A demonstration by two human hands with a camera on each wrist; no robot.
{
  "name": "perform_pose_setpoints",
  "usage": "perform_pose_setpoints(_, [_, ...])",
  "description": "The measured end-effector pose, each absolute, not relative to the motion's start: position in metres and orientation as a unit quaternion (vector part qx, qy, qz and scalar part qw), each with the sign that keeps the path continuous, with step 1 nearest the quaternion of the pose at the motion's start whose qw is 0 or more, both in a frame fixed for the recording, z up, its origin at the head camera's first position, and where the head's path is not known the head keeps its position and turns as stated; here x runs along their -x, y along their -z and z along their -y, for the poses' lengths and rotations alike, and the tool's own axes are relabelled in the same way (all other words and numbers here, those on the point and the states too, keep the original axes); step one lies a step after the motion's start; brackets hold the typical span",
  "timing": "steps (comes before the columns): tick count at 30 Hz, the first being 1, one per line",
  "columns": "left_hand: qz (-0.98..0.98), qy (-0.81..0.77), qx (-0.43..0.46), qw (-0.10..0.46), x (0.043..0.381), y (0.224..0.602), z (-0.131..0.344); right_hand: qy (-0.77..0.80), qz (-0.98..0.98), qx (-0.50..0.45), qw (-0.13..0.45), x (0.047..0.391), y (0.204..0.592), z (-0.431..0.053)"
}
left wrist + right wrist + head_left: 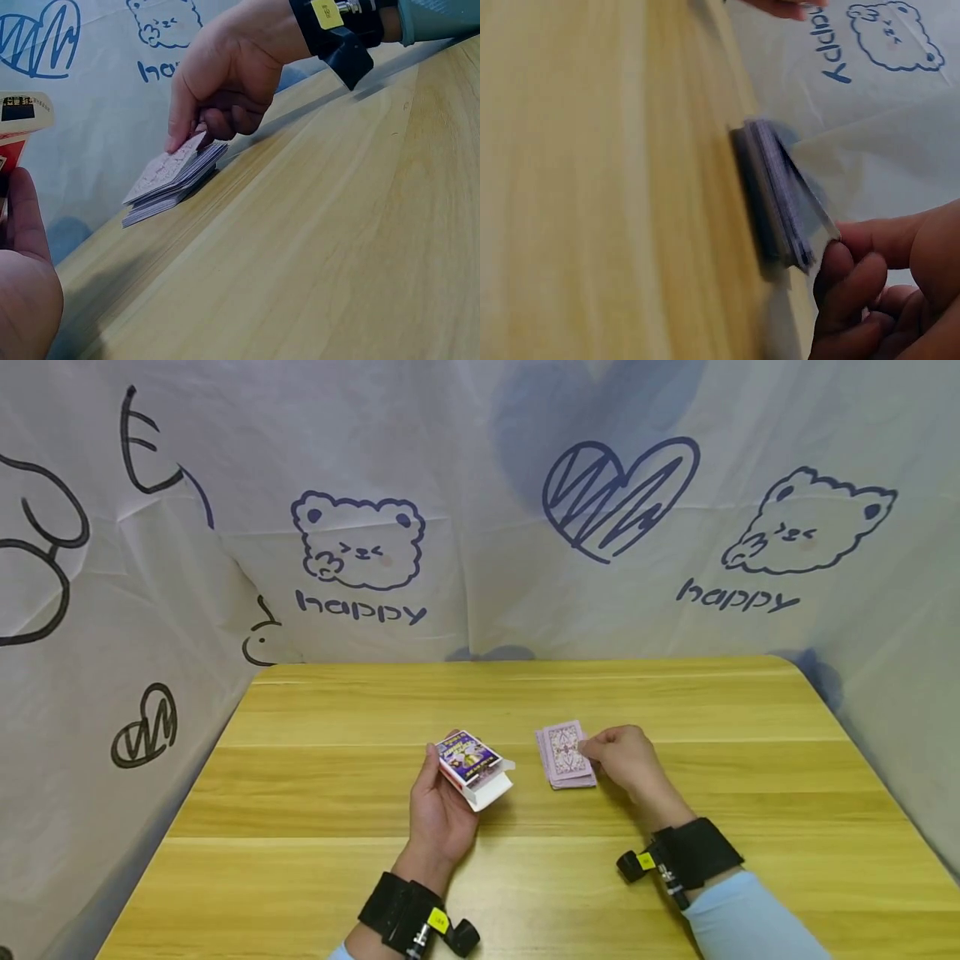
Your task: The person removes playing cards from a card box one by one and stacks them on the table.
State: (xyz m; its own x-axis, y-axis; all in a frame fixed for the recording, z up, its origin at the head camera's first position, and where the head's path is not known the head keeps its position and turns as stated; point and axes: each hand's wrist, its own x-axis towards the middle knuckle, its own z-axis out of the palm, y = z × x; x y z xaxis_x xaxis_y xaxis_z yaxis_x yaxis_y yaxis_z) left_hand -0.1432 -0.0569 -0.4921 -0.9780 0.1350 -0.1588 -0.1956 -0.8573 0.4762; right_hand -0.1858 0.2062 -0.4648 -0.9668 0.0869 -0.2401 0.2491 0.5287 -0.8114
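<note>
A stack of playing cards lies face down on the table, its patterned backs showing. My right hand pinches the near right edge of the top card between thumb and index finger. In the right wrist view that top card tilts up from the stack at the pinched edge, its other end still close to the pile. To the left of the stack, above the table, my left hand holds a purple card box from below with the thumb along its side. The box's white end flap hangs open toward me.
The wooden table has rounded far corners. Behind it hangs a white cloth with drawn bears and a heart. Each wrist wears a black strap with a camera, the left strap and the right strap.
</note>
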Motion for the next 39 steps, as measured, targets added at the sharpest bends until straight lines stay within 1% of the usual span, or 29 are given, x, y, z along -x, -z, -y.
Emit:
perform_pose_setpoints(6, [-0.251,-0.962,0.059,0.089,0.1434,0.4925,0.0566,0.413,-0.905,-0.083,0.064,0.1839,0.4677,-0.2045])
perform_pose_setpoints(17, [-0.250,-0.963,0.051,0.089,0.1432,0.4900,0.0574,0.377,-0.921,-0.077,0.061,0.1867,0.4681,-0.2032])
perform_pose_setpoints(34, [-0.253,-0.961,0.060,0.088,0.1419,0.4913,0.0594,0.368,-0.925,-0.084,0.054,0.1864,0.4689,-0.2039])
perform_pose_setpoints(39, [-0.259,-0.960,0.059,0.092,0.1426,0.4918,0.0592,0.372,-0.924,-0.080,0.028,0.1827,0.4661,-0.2023])
